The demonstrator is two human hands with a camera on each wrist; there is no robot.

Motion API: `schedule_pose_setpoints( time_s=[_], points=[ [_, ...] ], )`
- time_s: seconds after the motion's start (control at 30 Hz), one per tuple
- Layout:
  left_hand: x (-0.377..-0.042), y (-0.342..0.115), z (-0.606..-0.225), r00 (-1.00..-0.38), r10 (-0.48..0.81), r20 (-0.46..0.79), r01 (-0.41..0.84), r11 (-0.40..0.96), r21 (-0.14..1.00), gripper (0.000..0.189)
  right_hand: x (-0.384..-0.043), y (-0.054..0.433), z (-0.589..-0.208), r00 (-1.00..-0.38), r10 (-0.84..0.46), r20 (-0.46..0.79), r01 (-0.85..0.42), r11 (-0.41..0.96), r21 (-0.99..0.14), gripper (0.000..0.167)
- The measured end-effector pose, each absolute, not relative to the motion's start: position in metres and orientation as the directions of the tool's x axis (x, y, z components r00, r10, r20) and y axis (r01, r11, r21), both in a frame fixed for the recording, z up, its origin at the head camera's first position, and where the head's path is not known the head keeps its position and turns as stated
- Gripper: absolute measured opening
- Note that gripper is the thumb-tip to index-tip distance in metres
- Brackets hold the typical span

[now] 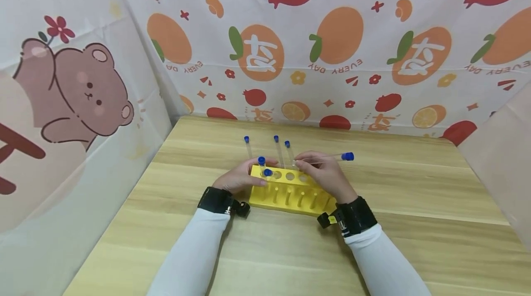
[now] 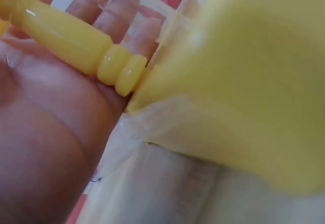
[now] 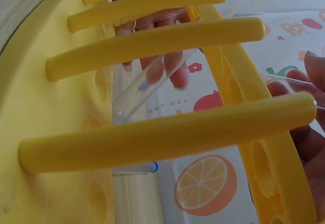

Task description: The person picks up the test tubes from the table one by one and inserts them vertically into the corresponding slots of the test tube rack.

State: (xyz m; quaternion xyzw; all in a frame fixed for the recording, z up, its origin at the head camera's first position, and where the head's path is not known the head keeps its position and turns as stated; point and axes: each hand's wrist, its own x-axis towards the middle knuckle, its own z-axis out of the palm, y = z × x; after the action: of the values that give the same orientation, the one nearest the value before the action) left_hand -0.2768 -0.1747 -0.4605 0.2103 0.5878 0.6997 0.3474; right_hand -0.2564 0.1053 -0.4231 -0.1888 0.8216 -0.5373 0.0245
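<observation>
A yellow test tube rack (image 1: 275,202) stands on the table, with a row of holes along its top and posts below. My left hand (image 1: 238,178) holds its left end, thumb in front and fingers behind; the left wrist view has the palm beside a yellow peg (image 2: 71,36). Two blue-capped test tubes (image 1: 262,161) stand in the left end of the rack. Behind the right part, my right hand (image 1: 329,178) pinches a clear test tube (image 1: 332,156) near its lower end. It lies nearly level, blue cap (image 1: 348,156) pointing right. The rack partly hides this hand in the right wrist view.
Three more blue-capped tubes lie behind the rack: one at the left (image 1: 248,148), one in the middle (image 1: 279,150) and one near my right fingertips (image 1: 289,150). A fruit-print cloth (image 1: 298,47) hangs at the table's back edge, and a bear-print cloth (image 1: 89,88) at the left.
</observation>
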Motion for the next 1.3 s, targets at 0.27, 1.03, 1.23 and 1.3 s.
schedule_pose_setpoints(
  time_s=[0.27,1.03,1.23,1.3],
  points=[
    [-0.288,-0.179,-0.462,-0.538,0.84,-0.07,-0.282,-0.102,0.954,0.084,-0.255,0.103,-0.423,-0.919,-0.351,0.177,-0.307,0.361,-0.881,0.033],
    [-0.293,-0.173,-0.462,-0.546,0.835,-0.074,-0.309,-0.118,0.944,0.064,-0.261,0.103,-0.423,-0.923,-0.339,0.18,-0.309,0.381,-0.871,0.032],
    [-0.292,-0.173,-0.464,-0.545,0.835,-0.076,-0.316,-0.12,0.941,0.064,-0.26,0.103,-0.424,-0.927,-0.336,0.168,-0.297,0.384,-0.874,0.03],
    [-0.292,-0.172,-0.465,-0.541,0.838,-0.068,-0.314,-0.126,0.941,0.064,-0.259,0.103,-0.424,-0.927,-0.335,0.168,-0.297,0.385,-0.874,0.03]
  ],
)
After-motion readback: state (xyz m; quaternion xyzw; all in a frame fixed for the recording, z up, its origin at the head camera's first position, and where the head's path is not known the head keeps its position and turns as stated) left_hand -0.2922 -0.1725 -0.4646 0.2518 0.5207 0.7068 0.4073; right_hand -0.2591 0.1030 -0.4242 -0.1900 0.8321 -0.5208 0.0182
